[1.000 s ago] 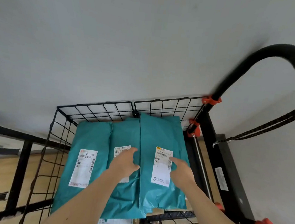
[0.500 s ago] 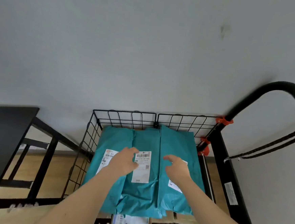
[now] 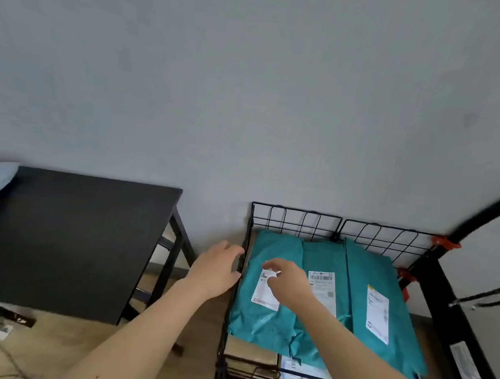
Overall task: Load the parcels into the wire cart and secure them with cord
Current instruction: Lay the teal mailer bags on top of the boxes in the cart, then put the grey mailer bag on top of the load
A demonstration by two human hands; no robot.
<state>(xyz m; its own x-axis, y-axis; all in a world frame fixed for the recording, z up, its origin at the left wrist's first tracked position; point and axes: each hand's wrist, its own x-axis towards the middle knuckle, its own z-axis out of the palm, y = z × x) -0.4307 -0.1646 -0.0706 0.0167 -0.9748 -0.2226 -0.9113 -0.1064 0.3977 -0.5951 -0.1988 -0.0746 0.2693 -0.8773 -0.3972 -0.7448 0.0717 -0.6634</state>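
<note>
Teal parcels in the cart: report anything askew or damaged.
Nothing stands out. Three teal parcels lie side by side, overlapping, labels up, in the wire cart. Their plastic is wrinkled at the near edge, not torn.

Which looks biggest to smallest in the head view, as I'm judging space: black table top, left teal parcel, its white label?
1. black table top, clearly the largest.
2. left teal parcel in the wire cart, partly covered by the right hand.
3. white label, smallest, also partly covered.

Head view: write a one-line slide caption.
Three teal parcels lie side by side atop the wire cart; left hand at its side rim, right hand over the leftmost label.
</note>
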